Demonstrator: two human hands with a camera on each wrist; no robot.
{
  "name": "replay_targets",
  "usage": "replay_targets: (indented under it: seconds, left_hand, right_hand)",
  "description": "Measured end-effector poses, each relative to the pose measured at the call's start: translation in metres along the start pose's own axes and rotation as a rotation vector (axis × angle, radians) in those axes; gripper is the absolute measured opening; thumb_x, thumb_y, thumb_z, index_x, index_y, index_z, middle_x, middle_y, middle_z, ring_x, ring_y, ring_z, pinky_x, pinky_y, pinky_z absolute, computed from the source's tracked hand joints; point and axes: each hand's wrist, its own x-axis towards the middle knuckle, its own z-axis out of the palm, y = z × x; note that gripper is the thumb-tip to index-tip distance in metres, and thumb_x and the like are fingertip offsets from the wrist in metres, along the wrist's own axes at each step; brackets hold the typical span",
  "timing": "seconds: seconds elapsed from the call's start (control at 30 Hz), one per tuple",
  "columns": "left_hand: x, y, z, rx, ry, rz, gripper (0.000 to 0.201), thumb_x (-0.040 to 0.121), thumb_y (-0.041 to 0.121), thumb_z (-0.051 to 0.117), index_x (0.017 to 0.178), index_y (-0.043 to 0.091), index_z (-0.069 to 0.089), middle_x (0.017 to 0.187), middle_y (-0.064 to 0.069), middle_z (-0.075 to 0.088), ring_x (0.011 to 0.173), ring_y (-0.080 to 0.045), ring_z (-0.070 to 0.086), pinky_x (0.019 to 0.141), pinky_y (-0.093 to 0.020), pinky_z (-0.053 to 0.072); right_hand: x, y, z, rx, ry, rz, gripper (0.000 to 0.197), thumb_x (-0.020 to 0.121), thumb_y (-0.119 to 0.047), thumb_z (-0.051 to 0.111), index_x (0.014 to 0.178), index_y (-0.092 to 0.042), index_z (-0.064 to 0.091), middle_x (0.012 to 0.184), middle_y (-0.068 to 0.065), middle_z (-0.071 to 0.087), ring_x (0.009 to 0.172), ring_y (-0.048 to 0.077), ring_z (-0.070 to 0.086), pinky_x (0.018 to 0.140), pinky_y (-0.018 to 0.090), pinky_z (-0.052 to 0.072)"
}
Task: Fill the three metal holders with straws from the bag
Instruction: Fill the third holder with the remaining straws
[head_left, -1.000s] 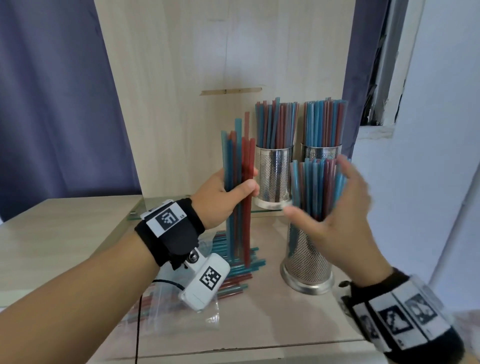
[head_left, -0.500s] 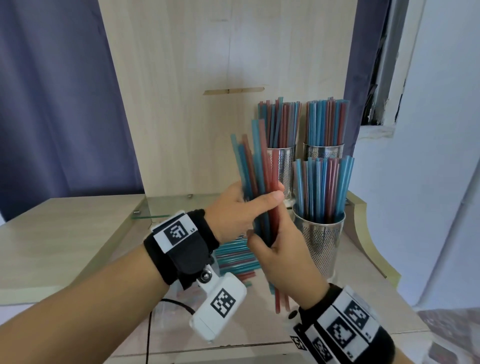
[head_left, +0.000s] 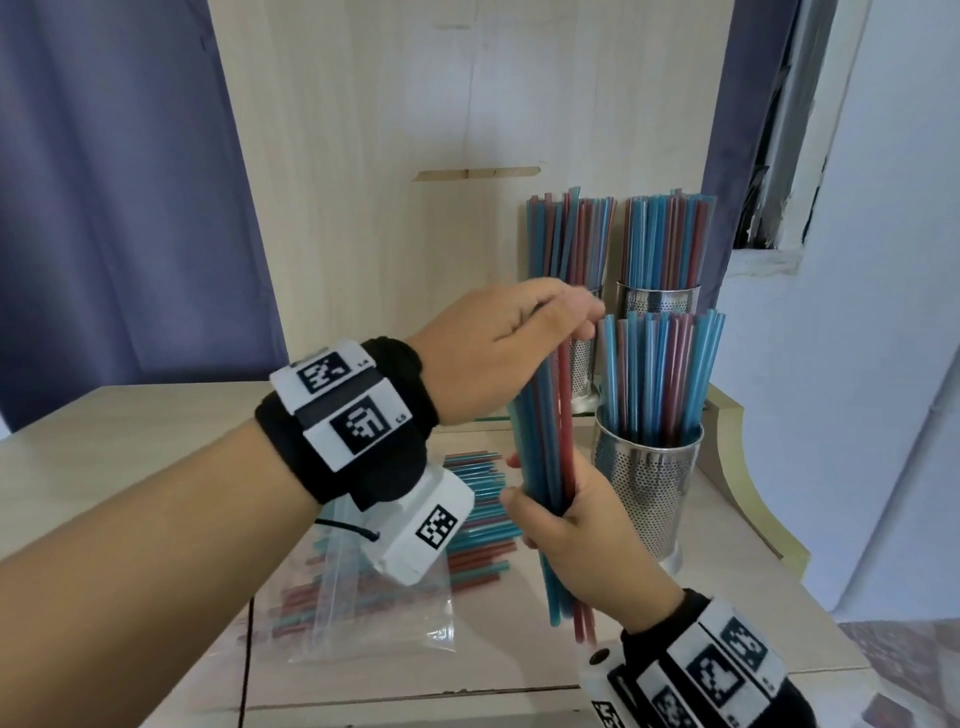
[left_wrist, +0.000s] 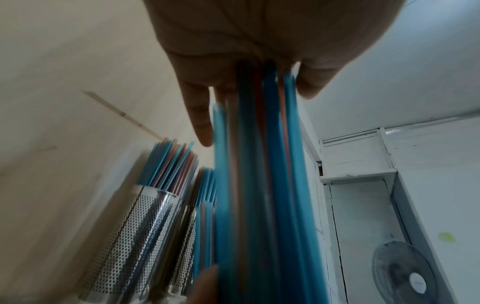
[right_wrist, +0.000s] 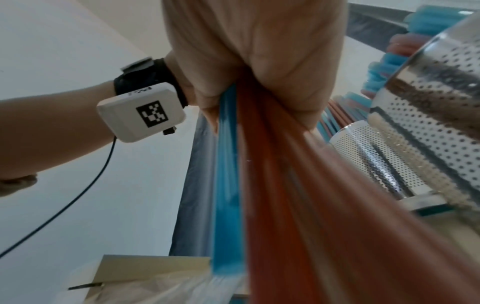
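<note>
Bundle (head_left: 545, 457) handed over: right hand (head_left: 587, 535) now fist-clamps its lower part; left hand (head_left: 498, 353), fingers extended, caps the tops, squaring ends. Front holder (head_left: 649, 488) likely takes it next.

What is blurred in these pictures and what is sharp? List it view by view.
Head view: sharp throughout, the near metal holder crisp, curtain edges bowed by the wide lens. Left wrist view: bundle of straws streaked with motion blur under the left hand. Right wrist view: straws smeared below the right hand, holder perforations still readable.
</note>
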Motion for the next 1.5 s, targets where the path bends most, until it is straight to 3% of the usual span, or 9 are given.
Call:
replay_targets:
  seconds: [0.1, 0.17, 0.27, 0.33, 0.7, 1.03, 1.23, 1.4, 1.5]
  left_hand:
    - [-0.004, -0.020, -0.009, -0.207, 0.131, -0.101, 0.070, 0.079, 0.084, 0.010, 0.123, 0.044, 0.047, 0.117, 0.012, 0.062, 0.112, -0.002, 0.058, 0.096, -0.027, 0.045]
    - [-0.008, -0.052, -0.007, -0.225, 0.208, -0.262, 0.059, 0.083, 0.080, 0.021, 0.114, 0.040, 0.054, 0.112, 0.006, 0.065, 0.105, -0.009, 0.061, 0.088, -0.032, 0.046]
    - [-0.025, -0.110, 0.009, 0.191, -0.052, -0.539, 0.040, 0.097, 0.051, 0.044, 0.116, 0.020, 0.060, 0.119, -0.003, 0.064, 0.108, -0.019, 0.059, 0.095, -0.034, 0.044]
    - [-0.042, -0.140, 0.025, 0.437, -0.279, -0.619, 0.035, 0.095, 0.047, 0.051, 0.120, 0.024, 0.059, 0.126, 0.000, 0.060, 0.112, -0.018, 0.056, 0.098, -0.032, 0.043]
    - [-0.046, -0.195, 0.081, 0.862, -0.562, -0.673, 0.067, 0.090, 0.065, 0.043, 0.146, 0.029, 0.037, 0.159, -0.007, 0.015, 0.146, -0.034, 0.007, 0.116, -0.048, 0.017]
    - [-0.042, -0.208, 0.086, 0.893, -0.651, -0.670, 0.054, 0.085, 0.061, 0.056, 0.120, 0.022, 0.065, 0.152, -0.003, 0.031, 0.137, -0.034, 0.020, 0.111, -0.050, 0.025]
    - [-0.035, -0.191, 0.084, 0.789, -0.410, -0.603, 0.041, 0.092, 0.050, 0.049, 0.120, 0.021, 0.059, 0.145, 0.003, 0.040, 0.137, -0.026, 0.026, 0.108, -0.043, 0.023]
    - [-0.022, -0.158, 0.063, 0.485, -0.089, -0.487, 0.019, 0.098, 0.040, 0.046, 0.095, 0.022, 0.050, 0.076, 0.011, 0.054, 0.081, -0.018, 0.056, 0.079, -0.031, 0.033]
    - [-0.016, -0.136, 0.042, 0.142, 0.174, -0.360, 0.018, 0.099, 0.031, 0.049, 0.087, 0.019, 0.053, 0.067, 0.011, 0.060, 0.063, -0.006, 0.057, 0.066, -0.024, 0.040]
  right_hand:
    - [0.003, 0.000, -0.017, 0.103, 0.045, 0.037, 0.014, 0.091, -0.014, 0.066, 0.100, -0.019, 0.057, 0.067, 0.001, 0.052, 0.059, 0.014, 0.054, 0.059, 0.030, 0.053]
    - [0.005, -0.001, -0.029, 0.145, 0.066, 0.066, 0.014, 0.092, -0.010, 0.064, 0.102, -0.016, 0.056, 0.065, 0.002, 0.053, 0.057, 0.013, 0.055, 0.058, 0.023, 0.050]
    - [0.007, 0.004, -0.041, 0.180, 0.092, 0.084, 0.015, 0.092, -0.009, 0.064, 0.104, -0.015, 0.056, 0.064, 0.002, 0.053, 0.059, 0.016, 0.055, 0.059, 0.028, 0.051]
    - [0.009, 0.009, -0.044, 0.209, 0.106, 0.093, 0.016, 0.091, -0.009, 0.065, 0.104, -0.014, 0.057, 0.067, 0.005, 0.052, 0.061, 0.018, 0.055, 0.060, 0.030, 0.052]
    - [0.016, 0.040, -0.044, 0.087, 0.083, 0.143, 0.013, 0.085, -0.010, 0.073, 0.087, -0.013, 0.060, 0.071, -0.002, 0.057, 0.068, 0.008, 0.058, 0.068, 0.021, 0.053]
    - [0.022, 0.045, -0.045, 0.102, -0.009, 0.192, 0.017, 0.085, -0.005, 0.072, 0.080, -0.014, 0.059, 0.062, -0.012, 0.060, 0.062, -0.003, 0.058, 0.063, 0.012, 0.048]
    - [0.020, 0.043, -0.041, 0.104, -0.067, 0.150, 0.019, 0.086, -0.005, 0.070, 0.077, -0.014, 0.057, 0.059, -0.015, 0.057, 0.061, -0.004, 0.056, 0.062, 0.013, 0.047]
    - [0.024, 0.046, -0.030, 0.063, 0.011, 0.122, 0.014, 0.086, -0.008, 0.072, 0.081, -0.009, 0.059, 0.061, -0.013, 0.054, 0.060, -0.001, 0.052, 0.062, 0.015, 0.047]
    - [0.027, 0.048, -0.021, 0.072, 0.103, 0.128, 0.011, 0.086, -0.012, 0.072, 0.085, -0.012, 0.061, 0.063, -0.016, 0.059, 0.063, -0.004, 0.056, 0.065, 0.014, 0.047]
